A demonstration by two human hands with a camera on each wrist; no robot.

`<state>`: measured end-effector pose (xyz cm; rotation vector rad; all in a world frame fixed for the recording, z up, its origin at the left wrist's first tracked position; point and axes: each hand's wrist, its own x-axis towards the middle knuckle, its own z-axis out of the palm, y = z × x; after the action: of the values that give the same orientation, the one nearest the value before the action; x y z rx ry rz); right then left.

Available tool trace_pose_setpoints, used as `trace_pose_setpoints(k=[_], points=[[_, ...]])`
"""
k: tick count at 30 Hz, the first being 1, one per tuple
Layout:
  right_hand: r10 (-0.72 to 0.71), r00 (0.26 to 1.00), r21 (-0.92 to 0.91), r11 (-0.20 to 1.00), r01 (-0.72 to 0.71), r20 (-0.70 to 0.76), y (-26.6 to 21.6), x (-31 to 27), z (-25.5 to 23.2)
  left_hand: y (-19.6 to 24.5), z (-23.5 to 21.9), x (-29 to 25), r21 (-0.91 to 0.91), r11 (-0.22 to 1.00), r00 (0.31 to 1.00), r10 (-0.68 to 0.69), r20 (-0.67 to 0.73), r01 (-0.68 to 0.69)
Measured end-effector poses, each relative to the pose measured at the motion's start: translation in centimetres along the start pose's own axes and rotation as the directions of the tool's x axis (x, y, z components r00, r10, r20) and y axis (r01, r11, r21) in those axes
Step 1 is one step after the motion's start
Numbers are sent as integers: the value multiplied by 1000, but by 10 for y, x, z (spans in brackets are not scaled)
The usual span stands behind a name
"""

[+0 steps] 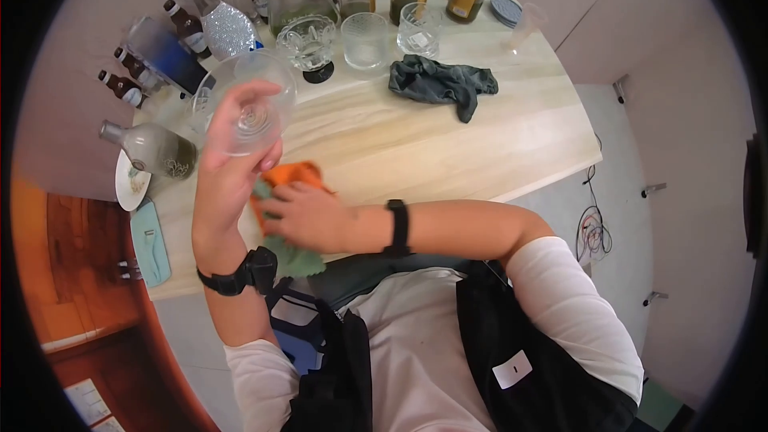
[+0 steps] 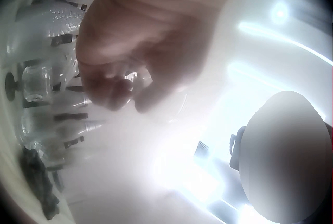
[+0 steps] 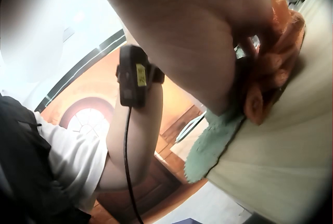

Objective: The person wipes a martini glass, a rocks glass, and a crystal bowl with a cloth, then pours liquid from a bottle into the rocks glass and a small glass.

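Note:
Raised over the left part of the table, my left hand (image 1: 228, 156) grips a clear stemmed glass (image 1: 258, 124), its round foot facing the head camera. Fingers and thumb close around the stem; in the left wrist view the hand hides most of the glass. Lower and to the right, my right hand (image 1: 310, 220) is at the table's front edge, slightly blurred. It grips a bunched orange cloth (image 1: 300, 171). Under the same hand lies a green cloth (image 1: 300, 260) with a jagged edge, draped toward the front edge, as the right wrist view also shows.
A crumpled dark grey cloth (image 1: 440, 84) lies on the wooden table (image 1: 448, 144). Behind it stand two glass tumblers (image 1: 365, 42), a glass bowl on a dark foot (image 1: 308, 42) and several bottles (image 1: 224, 26). A round bottle (image 1: 156, 148) and a white plate (image 1: 130, 184) sit at left.

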<state>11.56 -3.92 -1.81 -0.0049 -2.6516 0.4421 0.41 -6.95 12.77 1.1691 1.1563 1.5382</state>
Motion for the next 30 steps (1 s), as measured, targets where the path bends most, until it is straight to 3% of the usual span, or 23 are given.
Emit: trace_pose_setpoints(k=[3, 5, 7, 15, 19, 21, 23, 24, 29, 30], points=[[-91, 995, -61, 994, 94, 38, -9, 6, 2, 7, 4, -6, 46, 999, 1000, -16, -9, 16], [-119, 980, 106, 989, 102, 161, 6, -11, -20, 6, 2, -9, 55, 998, 1000, -11, -7, 12], [-94, 980, 89, 993, 80, 176, 23, -42, -48, -5, -5, -11, 70, 997, 1000, -26, -17, 27], [302, 915, 35, 946, -323, 266, 71, -179, -196, -30, -11, -7, 9, 998, 998, -61, -18, 62], [434, 859, -85, 900, -428, 272, 89, -226, -241, -37, -12, -2, 9, 999, 998, -53, 20, 53], [467, 844, -125, 884, -450, 263, 99, -236, -256, -38, -9, 1, 9, 999, 999, -47, 15, 47], [658, 689, 17, 720, -694, 303, 110, -239, -268, -39, -7, 2, 10, 999, 999, -43, 14, 43], [692, 647, 47, 671, -740, 320, 118, -238, -273, -40, -7, 3, 2, 999, 999, -47, 20, 47], [687, 690, -75, 719, -691, 226, 173, -238, -285, -38, -2, 3, 6, 999, 999, -50, 17, 50], [742, 622, -39, 650, -759, 250, 181, -231, -288, -37, -1, 2, 23, 997, 997, -78, 6, 78]])
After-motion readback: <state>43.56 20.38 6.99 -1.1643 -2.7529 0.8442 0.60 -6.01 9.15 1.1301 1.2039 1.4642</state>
